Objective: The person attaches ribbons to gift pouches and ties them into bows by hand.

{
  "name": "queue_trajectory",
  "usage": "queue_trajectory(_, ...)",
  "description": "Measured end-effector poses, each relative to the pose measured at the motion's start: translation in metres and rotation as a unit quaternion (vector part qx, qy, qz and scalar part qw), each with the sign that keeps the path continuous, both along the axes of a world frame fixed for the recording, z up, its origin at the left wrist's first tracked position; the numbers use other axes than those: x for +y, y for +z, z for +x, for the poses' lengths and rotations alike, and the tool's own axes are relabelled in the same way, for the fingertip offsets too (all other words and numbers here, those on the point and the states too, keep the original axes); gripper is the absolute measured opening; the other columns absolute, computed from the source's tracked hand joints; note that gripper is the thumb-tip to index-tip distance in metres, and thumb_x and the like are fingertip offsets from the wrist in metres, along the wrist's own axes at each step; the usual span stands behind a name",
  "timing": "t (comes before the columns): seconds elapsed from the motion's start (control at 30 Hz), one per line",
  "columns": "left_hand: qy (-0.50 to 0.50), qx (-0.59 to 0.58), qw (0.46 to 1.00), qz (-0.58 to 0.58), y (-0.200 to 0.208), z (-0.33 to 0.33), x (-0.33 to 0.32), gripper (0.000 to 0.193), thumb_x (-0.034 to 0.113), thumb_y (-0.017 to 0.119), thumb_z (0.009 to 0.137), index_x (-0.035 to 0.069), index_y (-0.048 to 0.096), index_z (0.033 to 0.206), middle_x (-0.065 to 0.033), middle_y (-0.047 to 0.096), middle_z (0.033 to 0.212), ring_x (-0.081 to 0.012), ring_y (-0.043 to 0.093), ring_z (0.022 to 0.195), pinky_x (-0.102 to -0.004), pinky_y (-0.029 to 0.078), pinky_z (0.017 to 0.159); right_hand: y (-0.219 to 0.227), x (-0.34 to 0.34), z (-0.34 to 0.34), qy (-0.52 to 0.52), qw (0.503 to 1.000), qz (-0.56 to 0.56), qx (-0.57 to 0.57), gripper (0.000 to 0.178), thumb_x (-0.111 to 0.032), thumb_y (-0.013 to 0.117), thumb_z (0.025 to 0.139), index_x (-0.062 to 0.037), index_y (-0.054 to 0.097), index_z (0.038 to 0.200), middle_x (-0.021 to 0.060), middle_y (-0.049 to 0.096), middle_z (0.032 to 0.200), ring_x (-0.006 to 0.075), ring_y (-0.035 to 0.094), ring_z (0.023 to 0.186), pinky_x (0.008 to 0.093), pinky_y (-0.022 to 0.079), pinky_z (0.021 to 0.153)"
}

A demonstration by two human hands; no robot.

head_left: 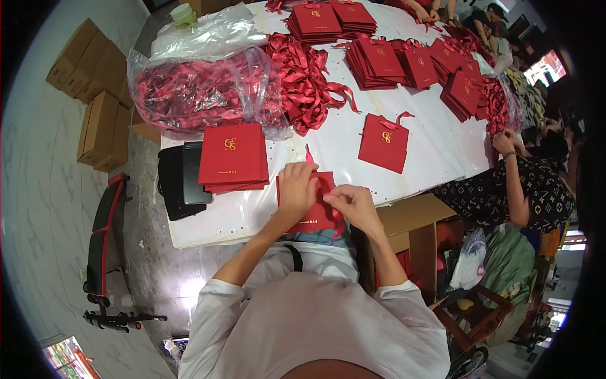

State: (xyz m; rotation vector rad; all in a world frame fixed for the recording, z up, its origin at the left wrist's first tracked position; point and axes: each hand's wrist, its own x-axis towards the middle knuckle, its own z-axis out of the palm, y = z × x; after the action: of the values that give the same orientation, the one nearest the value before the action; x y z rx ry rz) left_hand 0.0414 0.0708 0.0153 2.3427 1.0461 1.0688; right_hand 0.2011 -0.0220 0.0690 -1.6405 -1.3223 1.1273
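Note:
A flat red paper gift bag [315,218] with small gold print lies at the table's near edge, right in front of me. My left hand [297,189] covers its upper left part, fingers curled over the top edge, gripping it. Beyond those fingers a bit of red ribbon sticks up. At the bag's right side my right hand [355,205] is closed in a pinch on a red ribbon [338,226], whose loose end hangs down past the bag. The fingertips partly hide the ribbon. To the left is a stack of similar red bags [233,155].
A single red bag with ribbon [384,144] lies to the right. Farther back are several bag stacks [377,62], a ribbon heap [309,82] and a plastic sack of ribbons [202,95]. An open cardboard box [413,243] stands at my right. Other people sit along the table.

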Motion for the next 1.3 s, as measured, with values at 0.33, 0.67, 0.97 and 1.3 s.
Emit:
queue_trajectory(0.33, -0.142, -0.185, 0.824, -0.516, -0.014, -0.011, -0.075, 0.021, 0.013, 0.049, 0.102, 0.000, 0.049, 0.118, -0.0059, 0.059, 0.082, -0.0114, 0.057, 0.074, -0.0268, 0.047, 0.067, -0.032, 0.030, -0.023, -0.163, 0.982, 0.071, 0.059, 0.019, -0.016, 0.069, 0.092, -0.0003, 0.066, 0.083, -0.0059, 0.054, 0.059, 0.0003, 0.041, 0.054, 0.0204, 0.032, 0.048)
queue_trajectory(0.67, -0.083, -0.230, 0.765, -0.596, -0.008, -0.047, -0.056, 0.017, 0.016, 0.054, 0.101, 0.002, 0.055, 0.111, -0.0056, 0.067, 0.086, -0.0079, 0.059, 0.070, -0.0234, 0.052, 0.065, -0.026, 0.018, -0.006, -0.202, 0.935, 0.184, -0.227, 0.024, -0.018, 0.078, 0.081, -0.0026, 0.063, 0.093, 0.0116, 0.062, 0.094, 0.0225, 0.061, 0.078, 0.0338, 0.047, 0.063)
queue_trajectory(0.97, -0.088, -0.270, 0.755, -0.591, -0.007, -0.053, -0.029, 0.023, 0.012, 0.068, 0.094, -0.002, 0.057, 0.109, -0.0073, 0.070, 0.091, -0.0073, 0.064, 0.079, -0.0212, 0.053, 0.067, -0.013, 0.011, -0.028, 0.145, 0.965, 0.185, -0.117, 0.029, -0.013, 0.075, 0.084, -0.0053, 0.066, 0.111, 0.0102, 0.064, 0.099, 0.0262, 0.064, 0.088, 0.0338, 0.052, 0.076)
queue_trajectory(1.3, -0.023, -0.158, 0.888, -0.432, 0.004, -0.069, -0.043, 0.030, 0.009, 0.070, 0.090, 0.001, 0.055, 0.116, -0.0076, 0.067, 0.090, -0.0158, 0.064, 0.087, -0.0283, 0.053, 0.072, -0.036, 0.019, -0.025, 0.070, 0.972, 0.175, -0.144, 0.014, -0.009, 0.072, 0.087, -0.0029, 0.067, 0.099, 0.0122, 0.064, 0.089, 0.0289, 0.065, 0.081, 0.0350, 0.051, 0.070)
